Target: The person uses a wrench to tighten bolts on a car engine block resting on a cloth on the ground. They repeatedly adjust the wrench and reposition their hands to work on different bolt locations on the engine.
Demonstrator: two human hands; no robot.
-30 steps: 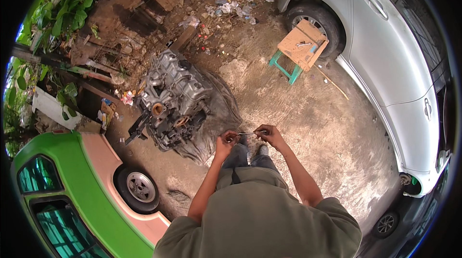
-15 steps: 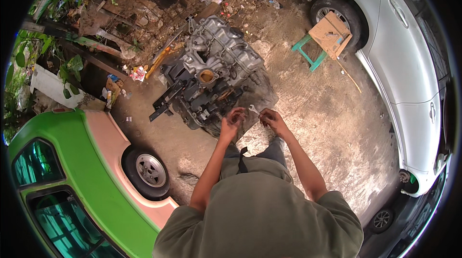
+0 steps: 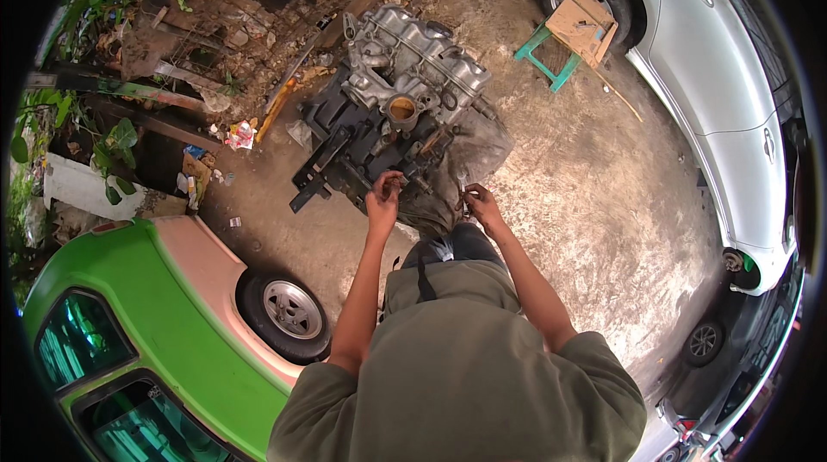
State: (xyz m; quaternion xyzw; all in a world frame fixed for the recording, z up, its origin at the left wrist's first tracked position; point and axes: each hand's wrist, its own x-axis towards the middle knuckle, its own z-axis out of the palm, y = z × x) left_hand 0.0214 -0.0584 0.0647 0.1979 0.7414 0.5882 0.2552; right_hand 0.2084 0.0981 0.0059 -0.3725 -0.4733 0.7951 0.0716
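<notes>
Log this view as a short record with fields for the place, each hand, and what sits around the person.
Place: outdoor yard with a dirt and concrete ground
Left hand: raised over the near edge of the engine block, fingers curled; holding anything too small to tell
Right hand: grips a small metal tool
Left of person: green car with its wheel
Right of person: white car
Far side: green stool with cardboard on it

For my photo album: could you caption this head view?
Standing over a car engine on the concrete yard, left hand and right hand fiddle with something small.
</notes>
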